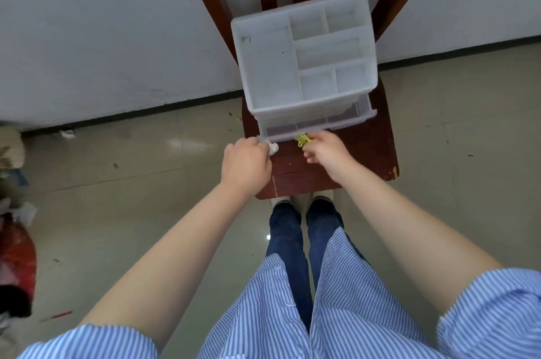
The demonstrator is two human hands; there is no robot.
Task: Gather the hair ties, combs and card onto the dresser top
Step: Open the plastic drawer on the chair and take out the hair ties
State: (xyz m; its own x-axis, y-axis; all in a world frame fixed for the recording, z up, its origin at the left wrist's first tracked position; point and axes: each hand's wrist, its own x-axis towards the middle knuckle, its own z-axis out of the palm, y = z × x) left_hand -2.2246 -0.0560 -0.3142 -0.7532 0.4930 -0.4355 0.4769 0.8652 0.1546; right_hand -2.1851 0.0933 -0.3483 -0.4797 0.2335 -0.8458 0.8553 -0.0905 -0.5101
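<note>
Two hands work at the organizer's open drawer, at 12 o'clock on the chair: left hand closed on a white tie, right hand pinching a yellow tie. Next, I judge, lift both onto the empty top tray.

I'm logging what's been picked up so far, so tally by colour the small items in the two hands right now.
Yellow-green item, in the right hand: 1
White item, in the left hand: 1
Total: 2
Both are mostly hidden by the fingers, so their kind is unclear.
</note>
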